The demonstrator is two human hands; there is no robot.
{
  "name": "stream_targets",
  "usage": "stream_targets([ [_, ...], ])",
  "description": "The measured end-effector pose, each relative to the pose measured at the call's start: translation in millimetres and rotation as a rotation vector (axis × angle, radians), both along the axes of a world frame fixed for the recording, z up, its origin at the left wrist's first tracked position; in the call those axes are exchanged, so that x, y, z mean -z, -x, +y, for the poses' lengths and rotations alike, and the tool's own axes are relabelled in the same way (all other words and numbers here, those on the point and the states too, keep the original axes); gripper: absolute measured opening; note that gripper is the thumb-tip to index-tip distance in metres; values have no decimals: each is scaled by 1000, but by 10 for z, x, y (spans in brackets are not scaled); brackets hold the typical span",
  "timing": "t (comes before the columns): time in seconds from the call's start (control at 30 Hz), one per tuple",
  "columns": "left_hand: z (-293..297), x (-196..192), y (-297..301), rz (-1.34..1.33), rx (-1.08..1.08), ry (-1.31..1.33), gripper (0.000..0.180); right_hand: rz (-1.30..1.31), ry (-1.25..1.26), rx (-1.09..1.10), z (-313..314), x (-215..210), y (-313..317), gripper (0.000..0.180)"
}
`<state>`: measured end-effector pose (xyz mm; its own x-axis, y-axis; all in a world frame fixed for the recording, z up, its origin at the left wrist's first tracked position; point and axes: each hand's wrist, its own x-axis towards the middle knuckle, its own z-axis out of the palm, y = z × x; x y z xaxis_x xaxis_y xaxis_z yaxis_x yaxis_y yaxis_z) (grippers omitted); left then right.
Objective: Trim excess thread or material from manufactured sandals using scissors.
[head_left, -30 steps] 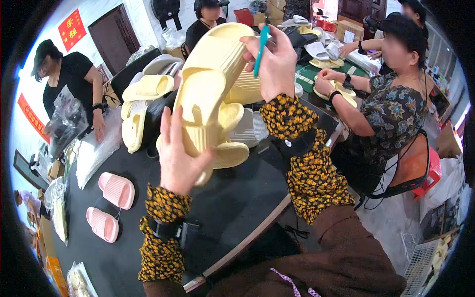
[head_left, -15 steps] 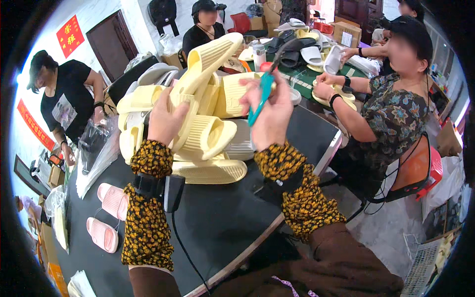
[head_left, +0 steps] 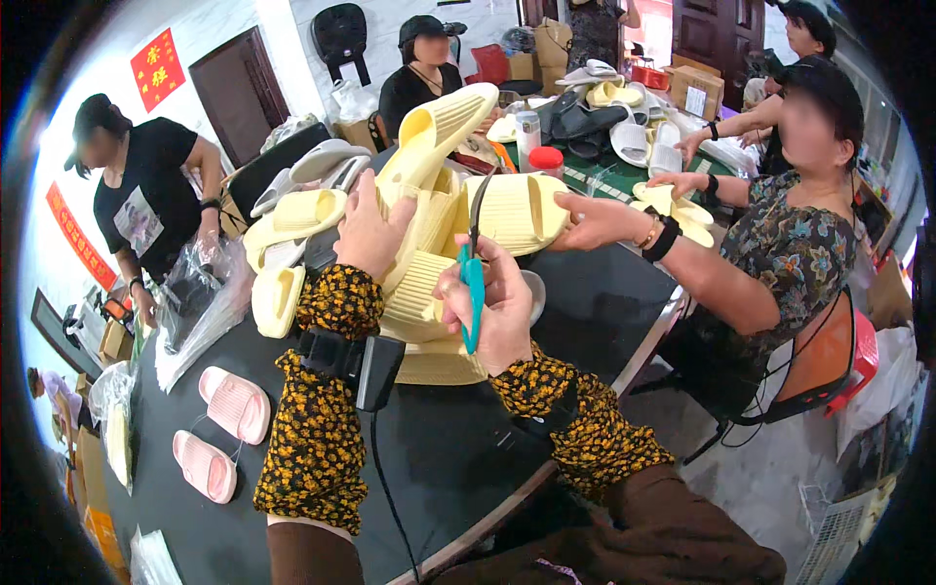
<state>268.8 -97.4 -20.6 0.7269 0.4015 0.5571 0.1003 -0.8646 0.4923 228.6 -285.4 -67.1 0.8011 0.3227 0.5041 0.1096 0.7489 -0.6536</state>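
Note:
A pile of pale yellow slide slippers (head_left: 425, 283) rises in the middle of the dark table. My left hand (head_left: 373, 232) is at its left side, fingers and thumb round the edge of a tilted yellow slipper (head_left: 429, 136) that stands up from the pile. In front of the pile my right hand (head_left: 499, 317) holds teal-handled scissors (head_left: 472, 292), their dark blades pointing up before another yellow slipper (head_left: 517, 213). A co-worker's hand (head_left: 595, 220) reaches in from the right and touches that slipper's edge. Part of the pile is hidden behind my hands.
Two pink slippers (head_left: 234, 405) lie on the dark table (head_left: 429, 468) at left, joined by a thin cord. Plastic bags (head_left: 205, 297) are beyond them. A red-lidded jar (head_left: 546, 163) and bottle (head_left: 527, 136) stand behind the pile. Seated co-worker (head_left: 780, 244) is at right.
My right hand has come down and toward me with the scissors. The right co-worker's hand has stretched out to a yellow slipper. My left hand stays at the pile; the whole view has shifted.

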Motion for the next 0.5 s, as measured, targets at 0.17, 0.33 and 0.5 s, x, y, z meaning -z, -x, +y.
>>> stream_targets([
  [0.17, -76, -176, 259, -153, 245, 94, 68, 30, 81, -35, -131, -60, 50, 44],
  [0.33, 371, 55, 521, -64, 311, 112, 68, -3, 93, -158, -194, -90, 209, 43],
  [0.5, 209, 403, 638, 62, 507, 383, 61, -20, 88, -209, -288, -60, 249, 43],
])
